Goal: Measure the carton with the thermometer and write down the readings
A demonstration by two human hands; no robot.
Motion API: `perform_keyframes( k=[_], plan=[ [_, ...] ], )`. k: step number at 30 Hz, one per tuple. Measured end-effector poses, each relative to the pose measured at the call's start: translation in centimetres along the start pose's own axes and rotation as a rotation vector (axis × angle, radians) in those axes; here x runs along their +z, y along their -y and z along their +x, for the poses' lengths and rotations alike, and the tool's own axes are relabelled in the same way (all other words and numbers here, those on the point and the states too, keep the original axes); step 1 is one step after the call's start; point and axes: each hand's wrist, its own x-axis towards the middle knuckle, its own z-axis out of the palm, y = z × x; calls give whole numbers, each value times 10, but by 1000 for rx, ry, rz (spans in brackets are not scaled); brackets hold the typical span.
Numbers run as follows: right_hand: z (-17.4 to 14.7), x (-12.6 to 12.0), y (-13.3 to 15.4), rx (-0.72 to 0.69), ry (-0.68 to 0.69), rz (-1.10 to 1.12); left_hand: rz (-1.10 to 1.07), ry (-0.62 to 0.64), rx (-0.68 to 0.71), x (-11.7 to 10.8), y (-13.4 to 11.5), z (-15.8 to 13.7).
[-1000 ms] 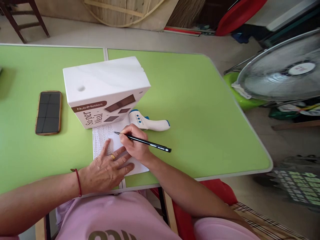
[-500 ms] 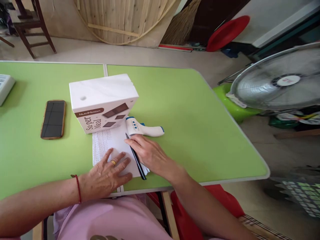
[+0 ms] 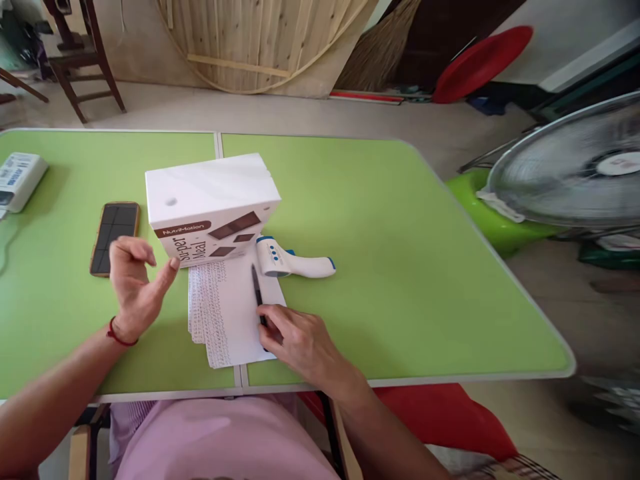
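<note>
My left hand (image 3: pixel 136 287) is raised between the phone (image 3: pixel 114 233) and the white box (image 3: pixel 215 193), its thumb held apart from the curled fingers and nothing in its grasp. In my right hand (image 3: pixel 300 340), thumb and fingers close around a black pen (image 3: pixel 257 287) over the stack of papers (image 3: pixel 235 307). Small print or writing runs down the left part of the sheets. The box, marked NutriMotion, stands at the far end of the papers. A white and blue infrared thermometer (image 3: pixel 295 261) lies partly on their upper right corner.
At the left end of the green table (image 3: pixel 380 267) sits a white device (image 3: pixel 21 180) with a cable. A standing fan (image 3: pixel 575 160) and a green stool or tub (image 3: pixel 493 217) are beyond the right edge. A wooden chair (image 3: pixel 83 60) stands behind the table.
My left hand has lifted off the papers and moved left, towards the phone. My right hand has drawn slightly nearer to me with the pen. The view has shifted a little.
</note>
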Motion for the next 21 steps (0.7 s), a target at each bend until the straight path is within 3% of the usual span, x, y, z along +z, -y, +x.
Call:
perform_keyframes(
  k=[2, 6, 13, 21],
  plan=[
    [-1, 4, 1, 8, -44, -7, -21, 42, -133, 0, 16, 6],
    [-2, 5, 1, 28, -53, 18, 28, 350, -405, 4, 31, 11],
    [-4, 8, -2, 66, -84, 98, 87, 237, -510, -1, 12, 7],
    [-2, 13, -4, 88, -97, 118, -113, 396, -750, -7, -7, -15]
  ],
)
